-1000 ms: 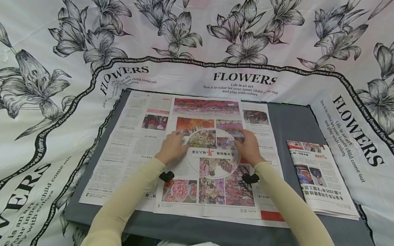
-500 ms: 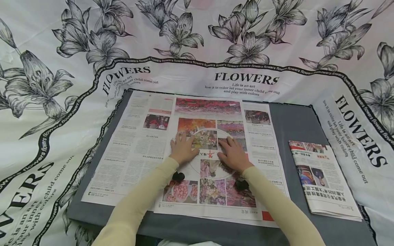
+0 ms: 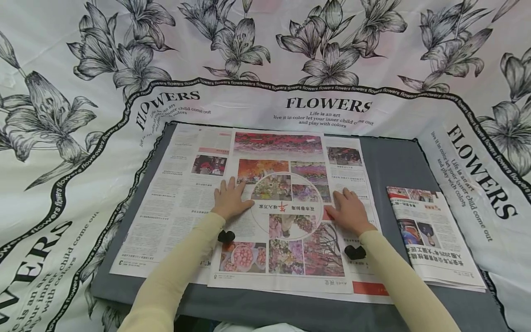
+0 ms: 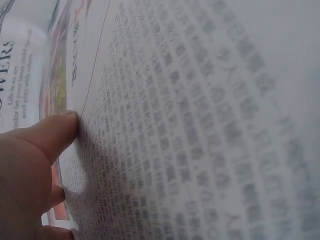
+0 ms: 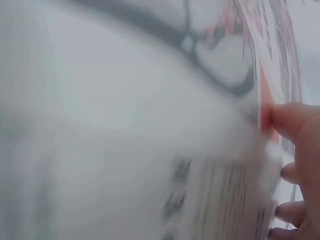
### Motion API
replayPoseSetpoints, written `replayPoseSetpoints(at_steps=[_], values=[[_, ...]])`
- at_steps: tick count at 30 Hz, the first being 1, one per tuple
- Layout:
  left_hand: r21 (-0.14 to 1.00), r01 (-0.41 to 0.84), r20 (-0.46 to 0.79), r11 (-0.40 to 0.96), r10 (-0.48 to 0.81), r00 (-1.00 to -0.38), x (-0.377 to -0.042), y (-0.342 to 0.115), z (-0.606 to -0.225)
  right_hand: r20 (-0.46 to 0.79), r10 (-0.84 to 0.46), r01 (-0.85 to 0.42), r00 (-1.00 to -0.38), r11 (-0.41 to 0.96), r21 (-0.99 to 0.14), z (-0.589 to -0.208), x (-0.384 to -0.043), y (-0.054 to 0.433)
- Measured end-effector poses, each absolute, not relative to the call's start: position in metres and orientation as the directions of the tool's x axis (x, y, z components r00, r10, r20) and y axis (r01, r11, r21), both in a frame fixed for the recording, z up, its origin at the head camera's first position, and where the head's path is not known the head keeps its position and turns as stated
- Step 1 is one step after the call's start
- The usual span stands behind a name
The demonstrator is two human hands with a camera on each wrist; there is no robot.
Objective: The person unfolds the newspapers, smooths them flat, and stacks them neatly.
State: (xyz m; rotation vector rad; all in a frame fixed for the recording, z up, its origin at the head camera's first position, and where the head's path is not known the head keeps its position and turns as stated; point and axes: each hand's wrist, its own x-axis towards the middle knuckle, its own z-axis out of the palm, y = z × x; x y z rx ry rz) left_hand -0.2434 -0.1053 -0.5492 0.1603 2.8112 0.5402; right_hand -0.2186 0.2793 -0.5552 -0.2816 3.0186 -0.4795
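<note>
A printed newspaper (image 3: 286,281) lies spread flat, with flower photos and a pale circle in its middle. To the left of that circle, my left hand (image 3: 231,200) rests on the paper with fingers spread and the thumb toward the circle. My right hand (image 3: 350,212) lies palm down on the circle's right side, fingers extended. The left wrist view shows the left thumb (image 4: 60,131) touching the printed page (image 4: 175,125). In the right wrist view the right hand's fingers (image 5: 292,212) meet the sheet, which is blurred close up. Neither hand holds anything.
A folded newspaper (image 3: 435,244) lies on the right side of the grey table (image 3: 386,161). White cloth (image 3: 244,106) printed with flowers and lettering surrounds the table at the back and sides. A black wrist camera (image 3: 226,237) sits under the left wrist, another (image 3: 355,252) under the right.
Both hands came inward over the circle half a second ago, then moved apart, left hand leftward and right hand rightward. The newspaper stays in about the same place.
</note>
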Motion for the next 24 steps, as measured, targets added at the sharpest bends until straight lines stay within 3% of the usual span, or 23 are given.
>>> replayPoseSetpoints(at_steps=[4, 8, 14, 18, 24], values=[[0.361, 0.046, -0.259, 0.931, 0.148, -0.955, -0.245, -0.105, -0.55, -0.075, -0.147, -0.109, -0.986, 0.921, -0.373, -0.554, -0.213, 0.29], [0.366, 0.05, -0.265, 0.929, 0.155, -0.952, -0.246, -0.105, -0.55, -0.09, -0.047, 0.01, -0.995, 0.837, -0.547, -0.546, -0.205, 0.293], [0.37, 0.049, -0.261, 0.928, 0.154, -0.953, -0.245, -0.104, -0.549, -0.264, 0.021, 0.244, -0.964, 0.451, -0.859, -0.529, -0.199, 0.296], [0.37, 0.048, -0.26, 0.928, 0.153, -0.954, -0.244, -0.104, -0.548, -0.404, -0.028, 0.391, -0.914, 0.204, -0.898, -0.525, -0.199, 0.295], [0.367, 0.048, -0.257, 0.929, 0.151, -0.954, -0.244, -0.104, -0.548, -0.387, 0.015, 0.385, -0.922, 0.14, -0.912, -0.528, -0.198, 0.293]])
